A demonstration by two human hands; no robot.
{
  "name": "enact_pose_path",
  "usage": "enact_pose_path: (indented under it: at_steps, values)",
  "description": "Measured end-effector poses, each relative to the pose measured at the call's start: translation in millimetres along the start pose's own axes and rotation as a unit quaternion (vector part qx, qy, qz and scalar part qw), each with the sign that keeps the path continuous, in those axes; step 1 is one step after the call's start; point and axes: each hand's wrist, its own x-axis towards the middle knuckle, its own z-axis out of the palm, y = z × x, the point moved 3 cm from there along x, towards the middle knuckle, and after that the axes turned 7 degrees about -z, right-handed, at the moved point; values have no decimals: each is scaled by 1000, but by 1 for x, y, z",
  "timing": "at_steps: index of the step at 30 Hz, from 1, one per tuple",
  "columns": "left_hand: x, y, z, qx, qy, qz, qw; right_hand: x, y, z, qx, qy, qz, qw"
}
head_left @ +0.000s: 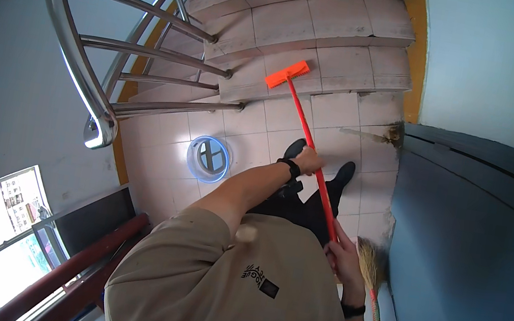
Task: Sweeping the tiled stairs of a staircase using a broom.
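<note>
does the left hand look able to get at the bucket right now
Probably not: the left hand is closed around the red handle, and the bucket stands lower, on the floor. Nothing visible blocks the way between.

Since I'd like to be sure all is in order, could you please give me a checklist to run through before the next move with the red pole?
1. Left hand closed around the red pole: ok.
2. Right hand gripping near the lower end: ok.
3. Orange head attached at the far end: ok.
4. Orange head pressed against the stairs: cannot tell; contact is unclear from above.
5. Bucket upright on the floor, apart from the dark shoes: ok.
6. Broom secure against tipping: cannot tell.
</note>
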Motion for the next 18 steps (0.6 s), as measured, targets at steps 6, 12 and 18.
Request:
enact_pose_path:
  at_steps: [6, 12, 18]
  values:
    - [-23, -39, -1, -110, -8, -48, 993, 2, 29, 55, -45, 62, -88, 993]
    - [26, -35, -94, -97, 53, -6, 994, 48, -10, 103, -15, 21, -1, 1000]
    - [30, -48, -106, -51, 4, -9, 999, 41, -1, 123, 71, 18, -35, 997]
